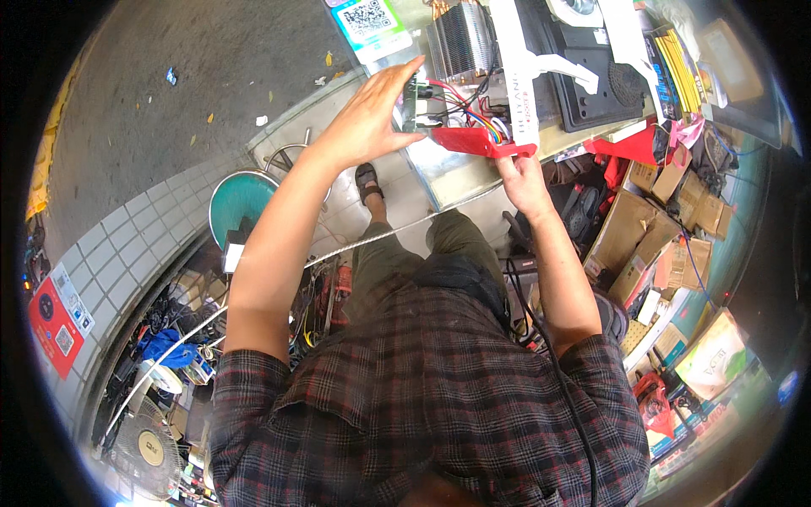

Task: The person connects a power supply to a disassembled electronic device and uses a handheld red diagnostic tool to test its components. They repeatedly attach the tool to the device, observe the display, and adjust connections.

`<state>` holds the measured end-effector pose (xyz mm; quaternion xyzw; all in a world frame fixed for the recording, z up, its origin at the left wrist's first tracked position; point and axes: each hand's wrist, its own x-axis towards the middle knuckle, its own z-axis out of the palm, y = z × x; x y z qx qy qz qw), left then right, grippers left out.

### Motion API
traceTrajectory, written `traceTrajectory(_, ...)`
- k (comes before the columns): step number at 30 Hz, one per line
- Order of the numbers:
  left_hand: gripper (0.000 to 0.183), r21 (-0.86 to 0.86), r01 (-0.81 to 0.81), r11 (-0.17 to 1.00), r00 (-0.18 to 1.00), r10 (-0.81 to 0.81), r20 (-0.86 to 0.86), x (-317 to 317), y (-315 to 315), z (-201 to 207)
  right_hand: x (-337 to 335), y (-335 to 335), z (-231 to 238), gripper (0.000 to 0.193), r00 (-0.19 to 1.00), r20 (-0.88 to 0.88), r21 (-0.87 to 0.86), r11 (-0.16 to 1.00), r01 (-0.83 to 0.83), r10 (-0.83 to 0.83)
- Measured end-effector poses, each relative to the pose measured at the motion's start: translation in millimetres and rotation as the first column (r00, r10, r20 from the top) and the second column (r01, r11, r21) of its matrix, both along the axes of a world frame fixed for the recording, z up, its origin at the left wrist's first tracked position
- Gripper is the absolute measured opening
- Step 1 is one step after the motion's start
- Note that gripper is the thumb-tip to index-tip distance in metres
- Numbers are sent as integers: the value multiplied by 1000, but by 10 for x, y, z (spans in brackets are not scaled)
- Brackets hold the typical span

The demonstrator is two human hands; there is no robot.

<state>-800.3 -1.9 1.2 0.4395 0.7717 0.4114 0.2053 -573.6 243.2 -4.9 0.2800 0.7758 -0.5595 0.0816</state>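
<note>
The left hand (pixel 365 117) spreads wide; the right hand (pixel 525 188) curls.

I'm seeing a bright red panel (pixel 463 141) by the front edge of the desk (pixel 460 179), its neighbouring wires (pixel 483 118) mixing red, yellow, blue, black and white. At the left edge, a card (pixel 368 24) is showing green and blue around black-and-white squares. The person's shirt (pixel 405 380) is carrying dark plaid with red lines.
</note>
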Motion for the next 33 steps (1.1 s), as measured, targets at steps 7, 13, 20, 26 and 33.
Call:
traceTrajectory(7,125,1,-101,995,994,101,39,162,-68,3,-19,-19,24,29,1000,-17,31,999,-9,9)
traceTrajectory(13,128,-10,-100,995,995,100,1,167,-105,-30,-14,12,0,29,998,64,30,1000,-4,2)
traceTrajectory(20,126,-60,-337,940,942,335,-36,718,-719,142,-14,-41,32,29,1000,9,67,997,28,-29)
traceTrajectory(26,99,73,-34,997,946,8,323,2057,-1335,319,-24,-69,32,26,996,-43,46,995,86,-84)
traceTrajectory(33,88,-372,-166,913,735,367,570,2780,-2043,-365,14,-82,-33,18,994,-37,114,987,109,-106)
